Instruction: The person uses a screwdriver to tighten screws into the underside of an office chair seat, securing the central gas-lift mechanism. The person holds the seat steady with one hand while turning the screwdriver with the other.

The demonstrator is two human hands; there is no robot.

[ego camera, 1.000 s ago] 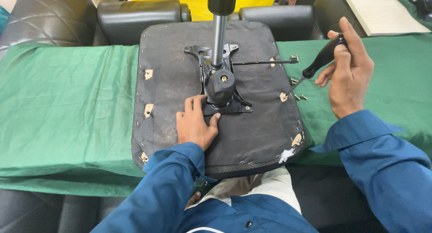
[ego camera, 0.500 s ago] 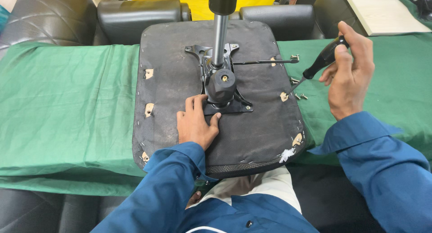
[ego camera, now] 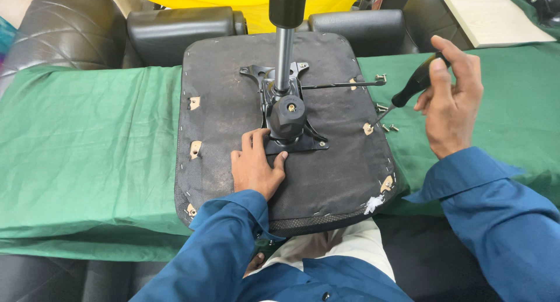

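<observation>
Upturned chair seat (ego camera: pixel 233 121) lies underside-up on the green-cloth worktop (ego camera: pixel 87 139), its near edge overhanging toward the person. Everything below is placed from the black metal mechanism plate (ego camera: pixel 289 118) bolted at the seat's middle.

Left hand (ego camera: pixel 255 167) rests just on the near side of the plate, palm flat on the dark fabric, fingers spread and open, fingertips touching the plate's near edge. It grips nothing; it looks to be bracing the seat.

Right hand (ego camera: pixel 449 101) is well off to the right of the plate, beyond the seat's right edge, closed around the black handle of a screwdriver (ego camera: pixel 408 92). The shaft slants down and left, its tip close to a pale mounting tab (ego camera: pixel 367 128) at the seat's right rim (whether it actually touches, I cannot tell).

Gas-lift column (ego camera: pixel 284 51) rises from the plate toward the camera. A thin lever rod (ego camera: pixel 344 84) runs from the plate to the right. Loose screws (ego camera: pixel 388 126) lie on the cloth just right of the seat, near the screwdriver tip.

Handling judgement: the seat seems heavy at the centre from the plate and column, stiff in its board, soft at the padded edges. Likely best held flat-handed near the plate or by the rim, not by the thin rod. The screws are small and may roll on the cloth.

Black armrests (ego camera: pixel 181 31) sit beyond the plate.
</observation>
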